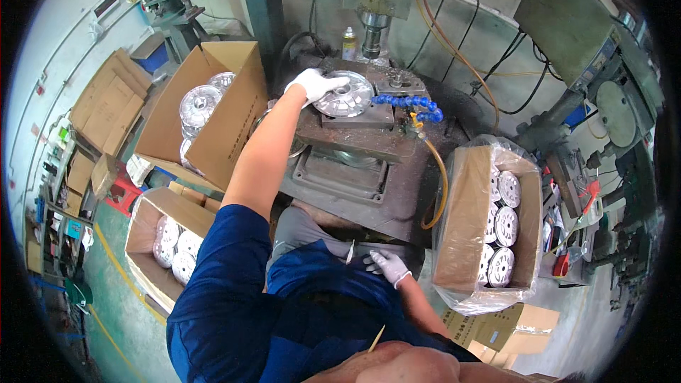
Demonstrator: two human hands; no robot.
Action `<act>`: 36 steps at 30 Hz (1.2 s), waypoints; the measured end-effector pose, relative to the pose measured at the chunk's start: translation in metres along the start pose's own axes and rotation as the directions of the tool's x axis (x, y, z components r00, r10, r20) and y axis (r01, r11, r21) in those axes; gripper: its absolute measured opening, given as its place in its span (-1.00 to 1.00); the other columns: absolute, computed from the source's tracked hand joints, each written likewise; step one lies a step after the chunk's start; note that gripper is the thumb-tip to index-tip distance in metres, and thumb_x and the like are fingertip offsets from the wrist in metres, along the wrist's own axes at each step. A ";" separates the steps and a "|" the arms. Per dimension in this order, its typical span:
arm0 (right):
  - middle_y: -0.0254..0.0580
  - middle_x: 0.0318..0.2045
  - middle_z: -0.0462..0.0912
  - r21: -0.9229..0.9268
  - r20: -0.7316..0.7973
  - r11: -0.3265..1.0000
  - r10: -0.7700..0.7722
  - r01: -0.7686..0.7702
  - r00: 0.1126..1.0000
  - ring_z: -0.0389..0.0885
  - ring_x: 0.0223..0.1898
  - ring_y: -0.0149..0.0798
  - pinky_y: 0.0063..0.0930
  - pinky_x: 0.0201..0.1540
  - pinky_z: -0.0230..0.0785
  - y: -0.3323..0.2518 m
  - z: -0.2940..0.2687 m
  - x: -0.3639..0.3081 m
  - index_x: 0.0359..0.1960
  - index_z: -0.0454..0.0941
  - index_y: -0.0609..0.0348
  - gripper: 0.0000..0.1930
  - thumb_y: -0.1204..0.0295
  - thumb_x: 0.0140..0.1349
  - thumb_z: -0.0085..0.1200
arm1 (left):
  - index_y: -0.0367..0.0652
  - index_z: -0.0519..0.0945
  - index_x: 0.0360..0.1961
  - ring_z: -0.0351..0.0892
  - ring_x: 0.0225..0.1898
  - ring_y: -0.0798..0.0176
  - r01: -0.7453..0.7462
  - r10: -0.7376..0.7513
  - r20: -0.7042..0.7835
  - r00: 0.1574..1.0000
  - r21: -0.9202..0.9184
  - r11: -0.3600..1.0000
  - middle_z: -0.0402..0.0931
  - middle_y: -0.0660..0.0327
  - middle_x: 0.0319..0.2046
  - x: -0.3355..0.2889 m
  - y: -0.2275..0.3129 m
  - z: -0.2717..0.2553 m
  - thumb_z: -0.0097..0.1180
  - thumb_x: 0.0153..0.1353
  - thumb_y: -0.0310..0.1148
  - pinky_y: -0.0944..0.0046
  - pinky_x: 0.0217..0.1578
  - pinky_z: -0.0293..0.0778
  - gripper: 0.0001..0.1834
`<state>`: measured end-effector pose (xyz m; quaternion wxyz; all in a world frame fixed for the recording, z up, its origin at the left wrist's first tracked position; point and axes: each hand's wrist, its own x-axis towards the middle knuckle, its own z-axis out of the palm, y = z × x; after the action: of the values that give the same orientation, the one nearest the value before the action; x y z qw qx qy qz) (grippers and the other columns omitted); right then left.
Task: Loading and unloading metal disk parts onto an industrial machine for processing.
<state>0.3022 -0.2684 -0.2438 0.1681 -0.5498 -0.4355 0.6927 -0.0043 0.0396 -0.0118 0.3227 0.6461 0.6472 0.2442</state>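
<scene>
My left hand (pixel 316 85), in a white glove, reaches forward and grips the left side of a shiny round metal disc (pixel 352 98). Raised segments ring the disc, which is at a flat metal block (pixel 358 118) on the drill press table. The glove hides part of its rim. My right hand (pixel 389 267), gloved too, rests on my lap with its fingers stretched out and holds nothing. A blue segmented coolant hose (pixel 404 101) ends close to the disc's right edge. Behind the disc, the machine's spindle (pixel 372 34) points downward.
Cardboard boxes with similar discs stand at the left (pixel 241 110), lower left (pixel 142 241) and right (pixel 454 241), the right one lined with plastic. A spray can (pixel 349 44) stands behind the table. A yellow hose (pixel 443 184) loops down at its right.
</scene>
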 end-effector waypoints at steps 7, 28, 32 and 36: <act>-0.06 -0.13 0.55 0.743 0.259 0.626 0.056 -0.236 0.964 0.55 -0.21 -0.17 -0.29 -0.13 0.43 0.052 -0.022 0.039 0.10 0.34 0.10 -0.51 0.01 0.32 -0.18 | -0.46 0.47 -0.01 0.54 -0.17 0.21 0.013 -0.010 -0.041 0.999 0.052 0.999 0.55 -0.04 -0.13 0.006 -0.006 0.006 0.26 -0.06 0.09 0.29 -0.15 0.42 -0.19; -0.12 -0.11 0.54 0.694 0.271 0.661 0.128 -0.286 0.954 0.55 -0.22 -0.19 -0.27 -0.11 0.44 0.056 -0.023 0.048 0.10 0.33 0.09 -0.49 -0.02 0.33 -0.24 | -0.36 0.53 -0.04 0.54 -0.20 0.26 -0.002 -0.002 -0.042 0.999 -0.089 0.996 0.57 0.05 -0.16 0.018 -0.018 0.011 0.26 -0.03 -0.03 0.29 -0.15 0.41 -0.35; -0.07 -0.07 0.52 0.727 0.240 0.629 0.141 -0.274 0.960 0.55 -0.22 -0.17 -0.26 -0.12 0.43 0.055 -0.021 0.045 0.10 0.34 0.10 -0.49 -0.01 0.33 -0.24 | -0.42 0.51 -0.05 0.55 -0.15 0.19 -0.047 0.042 -0.041 0.998 -0.125 0.991 0.56 -0.02 -0.14 0.012 -0.015 0.011 0.25 -0.06 0.04 0.28 -0.12 0.41 -0.28; -0.15 -0.13 0.55 0.713 0.240 0.652 0.121 -0.259 0.963 0.55 -0.24 -0.21 -0.29 -0.12 0.43 0.052 -0.021 0.043 0.08 0.35 0.08 -0.50 -0.02 0.33 -0.24 | -0.48 0.50 -0.05 0.56 -0.12 0.12 -0.029 0.024 -0.033 0.999 -0.160 0.987 0.55 -0.09 -0.12 -0.004 -0.003 0.005 0.24 -0.09 0.12 0.26 -0.09 0.41 -0.19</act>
<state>0.3192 -0.2585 -0.3121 0.2641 -0.4158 -0.0711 0.8674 -0.0026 0.0354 -0.0169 0.3602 0.6227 0.6216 0.3099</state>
